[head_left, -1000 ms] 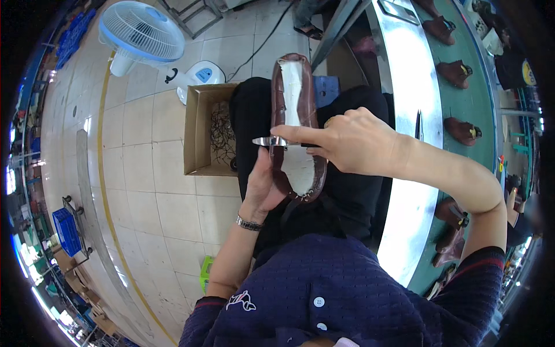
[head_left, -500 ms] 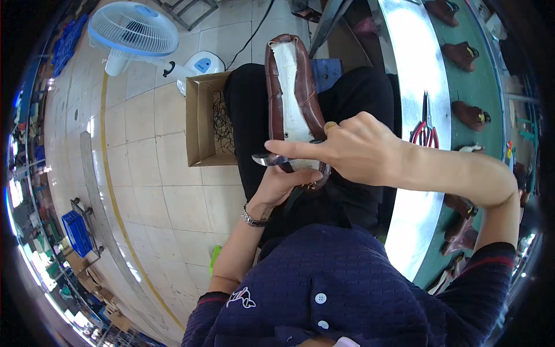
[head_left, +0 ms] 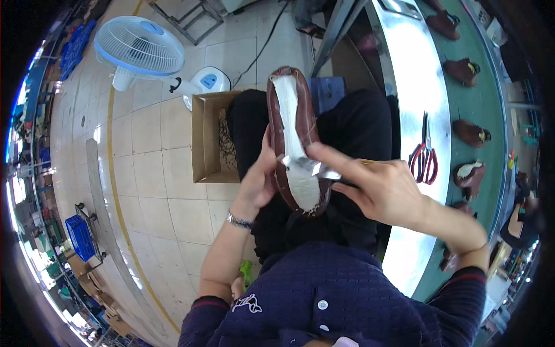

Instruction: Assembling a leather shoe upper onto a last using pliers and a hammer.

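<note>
A brown leather shoe upper [head_left: 307, 124] lies sole side up over my lap, its edges folded in around a pale insole [head_left: 303, 188]. My left hand [head_left: 259, 180] grips it from the left, the fingers partly hidden behind the leather. My right hand [head_left: 378, 188] is closed round a shiny metal tool [head_left: 315, 168], index finger stretched along it. The tool lies across the middle of the insole. Motion blur and glare leave its exact kind unclear, and the palm hides most of its handle.
Red-handled scissors [head_left: 425, 162] lie on the metal ledge [head_left: 413, 243] at right. Beyond it, a green conveyor belt [head_left: 471, 98] carries several brown shoe uppers. Left of my knees stands a cardboard box [head_left: 199, 139] with dark cords inside; behind it, a blue-white fan [head_left: 139, 49].
My right hand and the metal tool have shifted off the heel end, exposing it. My left hand has moved up the left side of the shoe. The whole view has tilted slightly.
</note>
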Demonstrator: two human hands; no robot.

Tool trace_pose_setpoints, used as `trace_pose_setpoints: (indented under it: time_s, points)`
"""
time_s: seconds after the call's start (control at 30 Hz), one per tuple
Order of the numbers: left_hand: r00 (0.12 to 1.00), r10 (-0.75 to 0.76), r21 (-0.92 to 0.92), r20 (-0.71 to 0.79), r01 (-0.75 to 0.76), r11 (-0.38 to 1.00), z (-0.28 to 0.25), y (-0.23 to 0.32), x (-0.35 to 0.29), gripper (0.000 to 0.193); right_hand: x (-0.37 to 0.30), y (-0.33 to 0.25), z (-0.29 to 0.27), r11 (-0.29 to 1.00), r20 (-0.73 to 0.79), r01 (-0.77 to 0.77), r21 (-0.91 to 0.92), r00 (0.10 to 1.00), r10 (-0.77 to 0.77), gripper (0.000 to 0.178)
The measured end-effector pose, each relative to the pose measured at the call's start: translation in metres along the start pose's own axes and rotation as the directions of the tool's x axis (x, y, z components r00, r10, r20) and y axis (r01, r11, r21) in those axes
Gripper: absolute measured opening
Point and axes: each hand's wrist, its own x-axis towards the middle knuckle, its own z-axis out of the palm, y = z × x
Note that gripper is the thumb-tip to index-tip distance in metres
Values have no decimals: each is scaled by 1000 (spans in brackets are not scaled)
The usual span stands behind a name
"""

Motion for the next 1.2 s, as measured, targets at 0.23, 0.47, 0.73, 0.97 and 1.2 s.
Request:
trace_pose_setpoints:
  time_s: [0.23, 0.47, 0.73, 0.97, 1.2]
  points:
    - [990, -136, 394, -28, 136, 909, 38, 30, 31, 78, -70, 21, 19, 281, 30, -244, 928, 802, 597, 50]
    - [963, 32, 680, 269, -214, 702, 25, -2, 26, 140, -87, 44, 21, 110, 196, -314, 943, 792, 579, 27]
    - [850, -44, 746, 525, -435, 504, -7, -35, 42, 161, -70, 46, 38, 56, 482, -526, 849, 813, 327, 42]
    - [921, -26, 568, 388, -216, 794, 15, -26, 34, 127, -68, 39, 35, 46, 577, -597, 801, 789, 209, 45]
    - [962, 234, 634, 143, -270, 724, 58, -50, 19, 62, -69, 22, 25, 217, 652, -702, 679, 712, 263, 51]
